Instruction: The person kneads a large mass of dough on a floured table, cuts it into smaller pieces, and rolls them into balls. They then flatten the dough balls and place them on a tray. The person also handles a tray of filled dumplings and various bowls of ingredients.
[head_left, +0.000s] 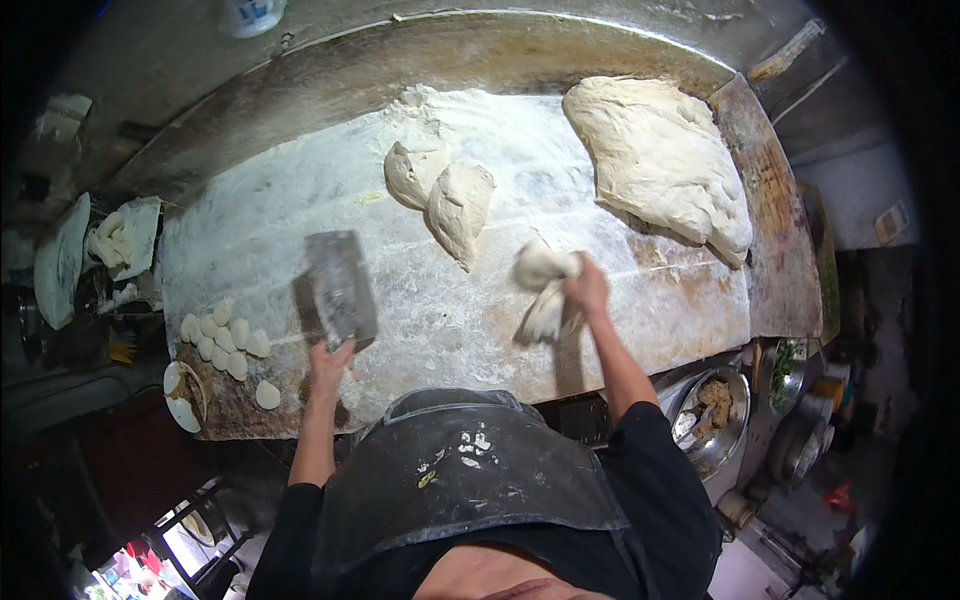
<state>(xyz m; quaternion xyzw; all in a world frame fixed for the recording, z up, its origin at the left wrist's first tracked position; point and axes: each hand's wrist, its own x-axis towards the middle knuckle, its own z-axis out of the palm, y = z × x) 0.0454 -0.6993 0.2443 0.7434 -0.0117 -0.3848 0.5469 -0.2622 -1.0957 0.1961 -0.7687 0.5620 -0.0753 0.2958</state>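
My left hand (330, 367) grips the near end of a blurred, flat, dark rectangular metal tool (341, 285), held above the floured wooden worktable (420, 330). To the right, my right hand (589, 289) is closed on a piece of soft dough (544, 266), blurred, with a part of it hanging down. Two dough lumps (459, 210) lie touching beyond and between my hands. A large slab of dough (660, 157) rests at the back right. Several small dough pieces (225, 337) are grouped at the left front; one lies a little apart.
A wooden board (772, 210) edges the table's right side. A metal bowl (735, 427) with a brown mixture stands beyond the front right edge, near a bowl of greens (786, 375). A white dish (180, 397) sits at the left front corner. Loose flour covers the back middle.
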